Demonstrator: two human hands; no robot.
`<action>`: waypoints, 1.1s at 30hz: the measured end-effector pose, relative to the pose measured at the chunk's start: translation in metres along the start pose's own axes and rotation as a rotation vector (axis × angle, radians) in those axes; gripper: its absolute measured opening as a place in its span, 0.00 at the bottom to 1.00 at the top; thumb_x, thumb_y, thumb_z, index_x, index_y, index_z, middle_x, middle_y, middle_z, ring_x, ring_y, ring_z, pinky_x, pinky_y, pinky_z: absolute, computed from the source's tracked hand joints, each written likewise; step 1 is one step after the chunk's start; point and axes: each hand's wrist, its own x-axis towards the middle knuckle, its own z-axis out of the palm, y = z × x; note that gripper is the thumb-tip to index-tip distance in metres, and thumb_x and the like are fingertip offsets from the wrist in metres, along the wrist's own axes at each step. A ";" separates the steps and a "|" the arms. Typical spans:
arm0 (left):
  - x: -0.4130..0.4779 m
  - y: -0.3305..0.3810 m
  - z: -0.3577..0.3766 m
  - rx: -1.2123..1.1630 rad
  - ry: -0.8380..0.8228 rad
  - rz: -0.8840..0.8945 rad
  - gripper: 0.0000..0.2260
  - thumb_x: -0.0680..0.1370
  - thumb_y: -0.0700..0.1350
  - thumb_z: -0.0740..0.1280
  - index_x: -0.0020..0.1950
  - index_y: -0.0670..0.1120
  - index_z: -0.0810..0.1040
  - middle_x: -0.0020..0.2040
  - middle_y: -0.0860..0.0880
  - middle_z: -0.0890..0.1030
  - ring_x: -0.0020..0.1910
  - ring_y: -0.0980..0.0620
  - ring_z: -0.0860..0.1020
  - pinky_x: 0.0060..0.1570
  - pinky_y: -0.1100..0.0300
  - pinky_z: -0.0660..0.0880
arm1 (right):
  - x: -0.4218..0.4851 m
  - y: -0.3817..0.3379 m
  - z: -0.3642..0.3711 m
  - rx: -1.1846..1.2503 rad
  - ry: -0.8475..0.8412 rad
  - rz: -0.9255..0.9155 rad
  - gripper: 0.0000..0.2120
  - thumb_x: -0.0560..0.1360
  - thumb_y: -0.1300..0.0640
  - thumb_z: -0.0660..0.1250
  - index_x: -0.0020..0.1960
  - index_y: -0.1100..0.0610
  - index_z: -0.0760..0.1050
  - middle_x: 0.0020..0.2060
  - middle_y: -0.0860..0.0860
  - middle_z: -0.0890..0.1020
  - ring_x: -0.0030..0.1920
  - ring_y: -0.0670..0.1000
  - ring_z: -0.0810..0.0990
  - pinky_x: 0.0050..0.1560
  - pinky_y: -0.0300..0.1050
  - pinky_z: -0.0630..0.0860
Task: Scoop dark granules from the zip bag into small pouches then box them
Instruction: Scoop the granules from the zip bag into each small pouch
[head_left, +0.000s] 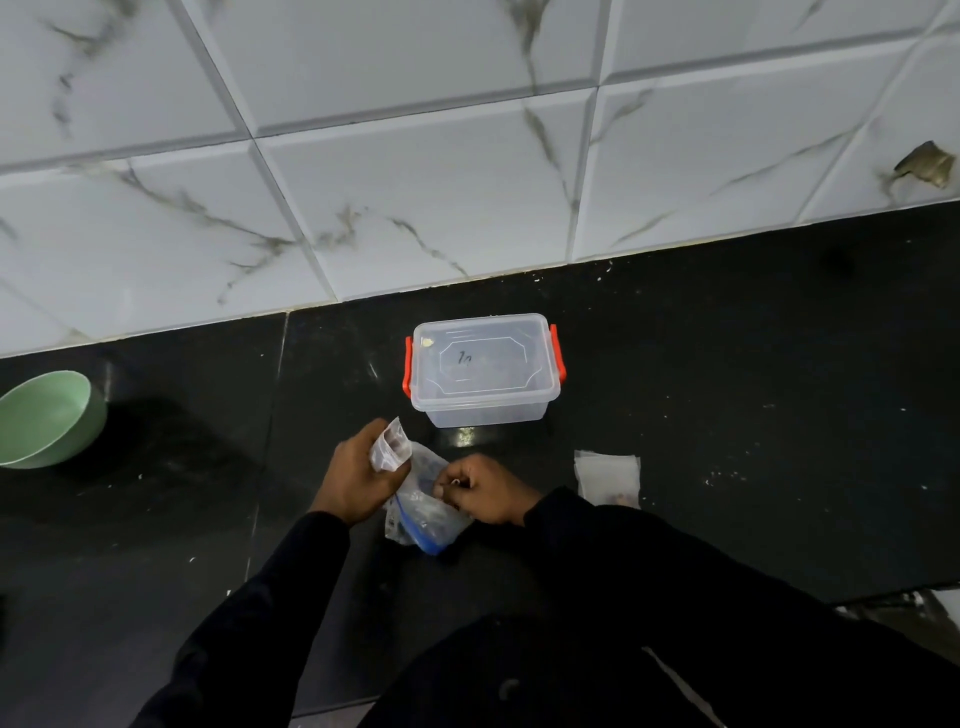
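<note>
Pinching a part-filled small pouch (387, 456) in the left hand (358, 480) above the zip bag (423, 519) mid-worktop (727, 415), right hand (485, 496) nipping the bag's mouth, and one tilt could scatter granules (398, 445) before the lidded box (483, 369)!

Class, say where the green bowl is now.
Head view: the bowl sits far left on the black surface, well left of the box.

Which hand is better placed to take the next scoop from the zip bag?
Likely right: the right hand pinches the zip bag; the left hand is busy gripping a small pouch.
</note>
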 end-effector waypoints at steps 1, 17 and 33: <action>0.000 -0.002 -0.004 0.014 -0.005 0.005 0.21 0.67 0.56 0.65 0.44 0.38 0.76 0.43 0.53 0.78 0.39 0.49 0.77 0.37 0.59 0.72 | 0.000 -0.002 0.001 0.032 -0.014 0.016 0.07 0.77 0.57 0.67 0.43 0.57 0.81 0.35 0.48 0.81 0.35 0.44 0.79 0.38 0.39 0.78; 0.000 0.015 0.014 -0.035 -0.082 0.002 0.14 0.66 0.55 0.66 0.42 0.44 0.75 0.35 0.51 0.79 0.34 0.52 0.77 0.36 0.54 0.73 | -0.009 -0.016 0.013 -0.130 -0.038 -0.009 0.18 0.76 0.64 0.62 0.30 0.50 0.74 0.28 0.44 0.77 0.29 0.41 0.75 0.37 0.40 0.74; -0.035 -0.020 -0.044 -0.011 0.066 0.016 0.13 0.69 0.53 0.71 0.43 0.45 0.75 0.41 0.52 0.78 0.36 0.54 0.77 0.36 0.57 0.75 | -0.021 -0.021 0.000 0.411 0.088 0.145 0.07 0.79 0.63 0.64 0.51 0.63 0.80 0.33 0.52 0.82 0.26 0.42 0.74 0.29 0.34 0.71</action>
